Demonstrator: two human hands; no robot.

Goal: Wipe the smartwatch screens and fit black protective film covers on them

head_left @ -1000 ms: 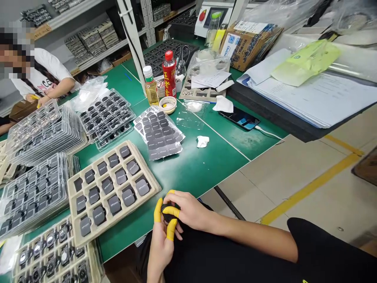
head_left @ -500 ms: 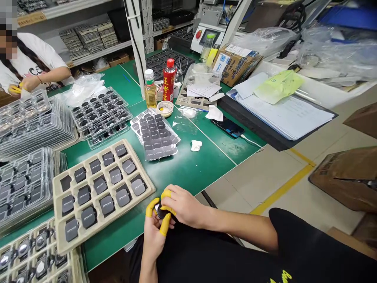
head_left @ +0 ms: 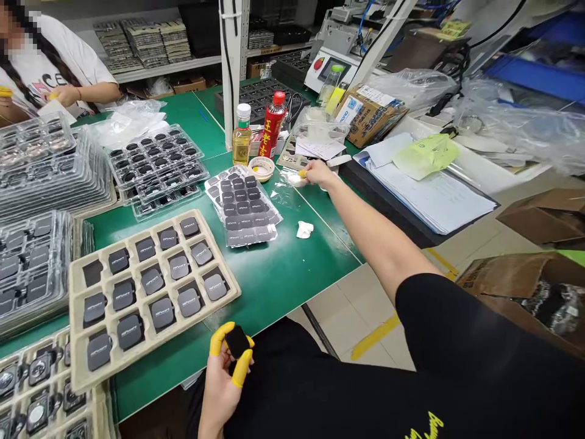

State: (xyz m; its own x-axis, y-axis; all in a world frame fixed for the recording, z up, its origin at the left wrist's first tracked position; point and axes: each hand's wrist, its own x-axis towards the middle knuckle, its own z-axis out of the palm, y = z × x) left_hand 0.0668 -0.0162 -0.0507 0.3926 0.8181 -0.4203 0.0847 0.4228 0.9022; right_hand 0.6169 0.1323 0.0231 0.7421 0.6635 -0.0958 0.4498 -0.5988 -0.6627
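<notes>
Black, squarish watch-like piece (head_left: 237,342) sits in the left hand (head_left: 223,373), low in view around 7 o'clock, yellow-covered fingers (head_left: 221,337) clamped on its edges. Just the one in hand. I'd guess it's light and stiff, with a face that's slick and scratches easily, so pinch the rim imo. Going outward from that hand: beige tray (head_left: 205,306) at 10 o'clock, and I count 14 grey squares (head_left: 163,313) in it. One white scrap (head_left: 304,230) at 1 o'clock on the green table (head_left: 260,271). Label sheets (head_left: 249,210) at 12, overlapping, so can't count those. Right hand (head_left: 320,174) is farther along 1 o'clock at one plastic bag (head_left: 292,179); can't tell if its fingers grip anything. Past that, toward 12: one tape roll (head_left: 262,177), one amber bottle (head_left: 241,140), one red bottle (head_left: 273,128).
</notes>
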